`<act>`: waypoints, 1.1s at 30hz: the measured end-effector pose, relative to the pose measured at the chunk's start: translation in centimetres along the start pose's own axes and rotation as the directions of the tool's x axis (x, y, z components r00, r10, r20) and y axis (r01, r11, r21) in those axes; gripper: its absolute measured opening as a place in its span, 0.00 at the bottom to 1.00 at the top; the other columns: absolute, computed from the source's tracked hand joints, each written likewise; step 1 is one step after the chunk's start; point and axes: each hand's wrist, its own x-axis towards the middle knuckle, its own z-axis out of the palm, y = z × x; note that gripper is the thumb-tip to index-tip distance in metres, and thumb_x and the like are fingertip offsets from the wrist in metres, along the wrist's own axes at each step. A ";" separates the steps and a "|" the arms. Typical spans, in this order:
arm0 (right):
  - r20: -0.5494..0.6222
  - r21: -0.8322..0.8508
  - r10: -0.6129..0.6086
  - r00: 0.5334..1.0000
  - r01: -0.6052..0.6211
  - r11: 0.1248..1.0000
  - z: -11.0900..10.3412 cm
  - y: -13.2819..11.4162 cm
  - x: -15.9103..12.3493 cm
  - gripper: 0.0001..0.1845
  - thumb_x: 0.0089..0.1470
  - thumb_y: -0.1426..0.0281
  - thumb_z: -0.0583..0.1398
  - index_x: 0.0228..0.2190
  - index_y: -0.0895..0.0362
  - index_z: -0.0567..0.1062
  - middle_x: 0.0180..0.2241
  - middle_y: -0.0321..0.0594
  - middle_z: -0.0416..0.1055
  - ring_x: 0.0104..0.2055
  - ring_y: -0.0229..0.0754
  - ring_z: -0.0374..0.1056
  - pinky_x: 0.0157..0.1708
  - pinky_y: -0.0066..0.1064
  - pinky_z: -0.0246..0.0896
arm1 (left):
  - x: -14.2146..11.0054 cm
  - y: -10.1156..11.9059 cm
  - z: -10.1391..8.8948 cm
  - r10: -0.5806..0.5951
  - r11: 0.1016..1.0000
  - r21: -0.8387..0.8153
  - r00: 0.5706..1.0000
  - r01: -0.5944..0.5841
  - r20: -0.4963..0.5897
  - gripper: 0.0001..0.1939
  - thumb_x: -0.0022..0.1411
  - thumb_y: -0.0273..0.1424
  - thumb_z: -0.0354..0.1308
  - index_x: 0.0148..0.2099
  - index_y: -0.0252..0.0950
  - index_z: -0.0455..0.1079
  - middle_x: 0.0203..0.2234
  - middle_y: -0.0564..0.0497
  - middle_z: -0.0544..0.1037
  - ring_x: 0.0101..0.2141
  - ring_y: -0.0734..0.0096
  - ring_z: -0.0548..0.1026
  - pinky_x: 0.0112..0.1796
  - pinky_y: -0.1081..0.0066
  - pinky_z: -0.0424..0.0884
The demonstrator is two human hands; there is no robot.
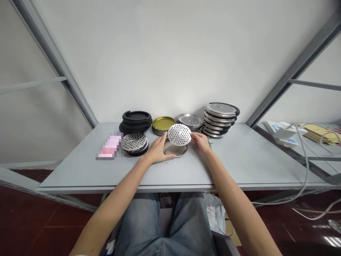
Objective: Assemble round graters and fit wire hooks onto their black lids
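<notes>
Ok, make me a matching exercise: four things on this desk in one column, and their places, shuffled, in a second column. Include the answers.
Things:
1. Perforated steel disc
2. Gold-lined lid
3. Stack of black round lids
4. Stack of steel graters

Places:
A. Back of the desk, right end of the row
B. In the right hand, above a steel dish
C. Back of the desk, left end of the row
D. Back row, just right of the black stack

Pairs: 1-B, 2-D, 3-C, 4-A
</notes>
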 end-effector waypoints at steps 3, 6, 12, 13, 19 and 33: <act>-0.013 -0.006 -0.002 1.000 0.002 1.000 0.0 0.3 0.2 0.11 0.37 0.64 0.64 0.24 0.59 0.76 0.20 0.35 0.70 0.22 0.34 0.63 0.21 0.25 0.56 | 0.0 -0.2 -0.1 -0.046 0.999 0.009 0.999 0.046 0.027 0.60 0.50 0.55 0.60 0.70 0.33 0.29 0.66 0.36 0.47 0.64 0.46 0.50 0.60 0.52 0.52; -0.031 0.001 -0.020 0.999 0.020 1.000 -0.1 0.4 0.4 0.13 0.37 0.63 0.64 0.27 0.58 0.77 0.22 0.35 0.71 0.23 0.34 0.64 0.22 0.25 0.57 | 0.0 -0.3 -0.3 -0.078 0.996 0.039 0.997 0.077 0.022 0.58 0.52 0.55 0.58 0.70 0.32 0.31 0.66 0.35 0.49 0.64 0.47 0.51 0.59 0.53 0.52; -0.069 0.101 -0.032 0.997 0.038 0.994 -0.5 0.0 0.3 0.15 0.37 0.64 0.67 0.31 0.56 0.78 0.24 0.34 0.72 0.25 0.33 0.64 0.23 0.24 0.58 | -0.2 -0.2 -0.3 -0.056 0.995 0.080 0.998 0.055 0.015 0.48 0.54 0.54 0.58 0.67 0.33 0.47 0.63 0.37 0.57 0.62 0.48 0.55 0.59 0.54 0.54; -0.053 0.122 -0.025 0.998 0.031 0.992 -0.6 -0.1 0.3 0.15 0.37 0.64 0.67 0.31 0.56 0.78 0.24 0.35 0.72 0.25 0.33 0.65 0.23 0.24 0.59 | -0.2 -0.2 -0.2 -0.053 0.995 0.080 0.999 0.052 0.008 0.48 0.54 0.53 0.58 0.67 0.33 0.48 0.62 0.37 0.59 0.61 0.48 0.57 0.59 0.54 0.55; 0.034 0.177 0.022 0.999 -0.027 0.984 -0.8 -0.2 0.2 0.16 0.37 0.64 0.69 0.32 0.55 0.78 0.27 0.36 0.74 0.27 0.34 0.66 0.25 0.25 0.60 | -0.2 -0.4 -0.2 -0.047 0.998 0.043 0.999 0.046 0.014 0.46 0.54 0.52 0.58 0.67 0.32 0.49 0.61 0.37 0.59 0.61 0.48 0.57 0.58 0.54 0.56; 0.119 -0.047 0.019 0.993 -0.014 0.999 -0.3 0.3 -0.3 0.19 0.37 0.60 0.68 0.31 0.59 0.78 0.26 0.38 0.74 0.26 0.35 0.66 0.25 0.27 0.58 | -0.1 -0.5 -0.4 -0.024 1.000 0.001 0.999 0.024 -0.041 0.34 0.59 0.39 0.57 0.65 0.36 0.52 0.61 0.41 0.61 0.60 0.53 0.59 0.59 0.55 0.56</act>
